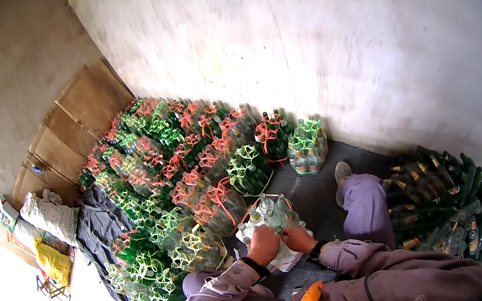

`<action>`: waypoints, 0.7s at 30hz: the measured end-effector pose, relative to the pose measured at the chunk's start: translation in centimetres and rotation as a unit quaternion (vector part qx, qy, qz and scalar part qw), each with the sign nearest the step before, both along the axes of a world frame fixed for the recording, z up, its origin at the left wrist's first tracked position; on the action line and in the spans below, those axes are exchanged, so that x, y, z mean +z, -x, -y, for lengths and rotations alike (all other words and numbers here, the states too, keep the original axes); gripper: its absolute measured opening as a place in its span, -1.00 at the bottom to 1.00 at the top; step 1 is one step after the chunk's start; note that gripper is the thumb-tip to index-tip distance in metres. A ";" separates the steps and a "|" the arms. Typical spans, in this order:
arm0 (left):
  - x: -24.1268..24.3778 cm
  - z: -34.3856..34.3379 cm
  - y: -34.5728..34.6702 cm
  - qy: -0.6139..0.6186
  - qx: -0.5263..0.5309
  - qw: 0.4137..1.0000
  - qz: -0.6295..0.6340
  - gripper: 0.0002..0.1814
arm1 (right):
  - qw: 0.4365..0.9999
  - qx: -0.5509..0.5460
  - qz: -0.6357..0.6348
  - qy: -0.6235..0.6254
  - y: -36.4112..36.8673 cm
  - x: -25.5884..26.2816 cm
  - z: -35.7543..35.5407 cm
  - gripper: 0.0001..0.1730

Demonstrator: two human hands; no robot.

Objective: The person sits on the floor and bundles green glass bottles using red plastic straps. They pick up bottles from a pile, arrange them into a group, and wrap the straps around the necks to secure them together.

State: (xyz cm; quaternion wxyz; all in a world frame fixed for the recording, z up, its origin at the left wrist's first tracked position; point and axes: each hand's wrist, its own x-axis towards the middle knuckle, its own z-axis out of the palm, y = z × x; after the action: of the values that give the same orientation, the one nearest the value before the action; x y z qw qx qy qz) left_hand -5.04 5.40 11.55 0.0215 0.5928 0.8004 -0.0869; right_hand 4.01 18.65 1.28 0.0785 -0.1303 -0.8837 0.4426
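Note:
A cluster of clear glass bottles (270,218) stands upright on a white pad (286,265) between my knees. Thin red plastic strap (250,213) runs around the cluster. My left hand (265,244) and my right hand (298,240) meet over the near bottles, fingers closed and pinching the strap; its ends are mostly hidden by my fingers. Both wrists wear dark bands.
Many bottle bundles (195,157) tied with red and green strap fill the floor to the left. A green-strapped bundle (307,145) stands near the wall (349,66). Loose bottles (452,208) lie piled at right. Sacks (49,216) and wooden boards (67,133) sit far left.

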 end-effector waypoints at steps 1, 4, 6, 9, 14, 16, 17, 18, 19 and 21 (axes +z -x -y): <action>0.6 -0.2 0.2 0.013 -0.038 0.999 -0.016 -0.83 | 1.000 -0.003 0.001 0.002 0.2 -0.4 -0.1 -0.74; 0.2 -0.1 0.9 -0.012 -0.016 0.999 0.026 -0.83 | 1.000 0.007 0.001 0.006 -0.1 0.3 -0.1 -0.71; -0.9 0.2 1.7 -0.038 -0.009 0.997 0.065 -0.82 | 1.000 0.015 0.004 -0.005 -0.6 1.0 -0.3 -0.70; -2.0 -0.8 2.1 -0.036 0.010 0.998 0.051 -0.82 | 1.000 0.010 0.007 -0.014 -0.4 -1.0 -1.2 -0.72; -2.4 -0.2 1.9 -0.079 0.000 0.996 0.035 -0.87 | 0.998 0.028 0.044 -0.027 -0.4 0.3 -1.3 -0.69; -2.1 -0.3 2.0 -0.088 0.012 0.996 0.030 -0.87 | 0.998 0.026 0.045 -0.032 -0.5 0.4 -1.3 -0.68; -2.2 -0.4 1.9 -0.084 0.013 0.996 0.032 -0.87 | 0.998 0.026 0.045 -0.034 -0.6 0.2 -1.4 -0.68; -2.2 -0.4 2.0 -0.080 0.014 0.996 0.030 -0.87 | 0.998 0.027 0.043 -0.035 -0.5 0.2 -1.5 -0.68; -2.2 -0.5 2.2 -0.076 0.015 0.997 0.029 -0.87 | 0.998 0.027 0.040 -0.032 -0.4 -0.2 -1.7 -0.68; -2.5 -0.4 2.9 -0.081 0.034 0.995 0.051 -0.86 | 0.999 0.027 0.038 -0.023 -0.4 -0.5 -1.5 -0.67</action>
State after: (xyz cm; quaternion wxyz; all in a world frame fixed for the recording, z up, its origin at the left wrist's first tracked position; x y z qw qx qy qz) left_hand -7.98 5.85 9.01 0.0174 0.5689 0.8222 0.0089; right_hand 4.44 20.16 0.82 0.0360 -0.1209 -0.8991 0.4191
